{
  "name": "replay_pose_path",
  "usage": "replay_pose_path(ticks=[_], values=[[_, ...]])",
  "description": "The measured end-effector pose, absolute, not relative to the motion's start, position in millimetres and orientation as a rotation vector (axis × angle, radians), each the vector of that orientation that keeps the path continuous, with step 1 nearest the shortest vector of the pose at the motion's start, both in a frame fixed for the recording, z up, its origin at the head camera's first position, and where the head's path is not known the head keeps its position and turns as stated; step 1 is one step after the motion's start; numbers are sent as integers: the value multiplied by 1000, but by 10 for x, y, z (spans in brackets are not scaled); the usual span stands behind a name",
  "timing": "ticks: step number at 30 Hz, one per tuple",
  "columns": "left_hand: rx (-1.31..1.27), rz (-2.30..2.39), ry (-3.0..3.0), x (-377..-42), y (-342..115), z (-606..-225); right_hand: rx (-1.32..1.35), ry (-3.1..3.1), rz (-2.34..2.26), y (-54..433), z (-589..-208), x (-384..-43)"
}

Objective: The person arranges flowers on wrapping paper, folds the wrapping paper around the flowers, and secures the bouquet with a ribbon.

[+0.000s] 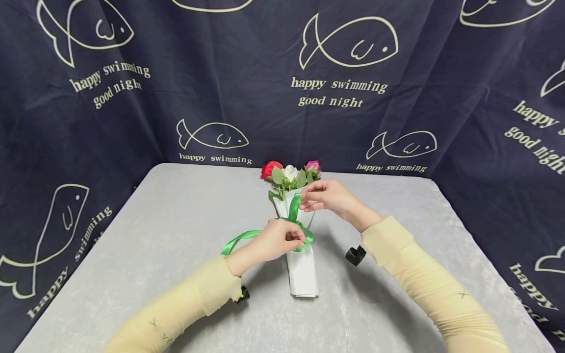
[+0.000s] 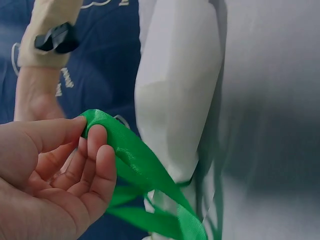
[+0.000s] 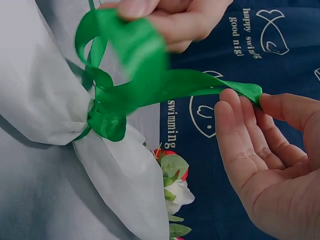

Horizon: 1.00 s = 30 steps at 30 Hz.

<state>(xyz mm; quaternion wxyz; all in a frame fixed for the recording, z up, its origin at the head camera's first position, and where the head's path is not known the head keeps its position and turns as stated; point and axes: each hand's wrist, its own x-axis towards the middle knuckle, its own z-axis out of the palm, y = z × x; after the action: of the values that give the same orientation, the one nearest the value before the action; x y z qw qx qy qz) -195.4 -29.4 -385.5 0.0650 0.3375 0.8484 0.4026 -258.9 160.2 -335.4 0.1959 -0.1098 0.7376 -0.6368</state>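
Observation:
A bouquet wrapped in white paper lies on the table, its red, white and pink flowers toward the back. Green ribbon is tied round the middle of the wrap. Between thumb and fingertips my left hand pinches a loop of the ribbon, just above the paper. Nearer the flowers, my right hand pinches another part of the ribbon, drawn up and away from the knot. One ribbon tail trails left behind the left forearm.
The grey-covered table reaches back to a dark blue curtain printed with fish and words. Black wrist bands hang below both cream sleeves.

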Motion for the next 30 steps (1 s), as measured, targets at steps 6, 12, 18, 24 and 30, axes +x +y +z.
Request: replay_pose_path(ticks=[6, 12, 18, 24, 30], values=[[1078, 1135, 2577, -1960, -113, -3937, -302, 2076, -1780, 1589, -3362, -2590], [1033, 1153, 2634, -1970, -139, -3885, -331, 2092, -1782, 1581, -3361, -2574], [908, 1461, 2748, -2063, -311, -3734, -338, 2131, -1771, 1576, -3363, -2566], [770, 1625, 2884, -2270, -410, -3655, -375, 2166, -1747, 1574, -3353, -2543], [775, 1539, 2814, -2417, -417, -3704, -404, 2191, -1736, 1574, -3365, -2531]])
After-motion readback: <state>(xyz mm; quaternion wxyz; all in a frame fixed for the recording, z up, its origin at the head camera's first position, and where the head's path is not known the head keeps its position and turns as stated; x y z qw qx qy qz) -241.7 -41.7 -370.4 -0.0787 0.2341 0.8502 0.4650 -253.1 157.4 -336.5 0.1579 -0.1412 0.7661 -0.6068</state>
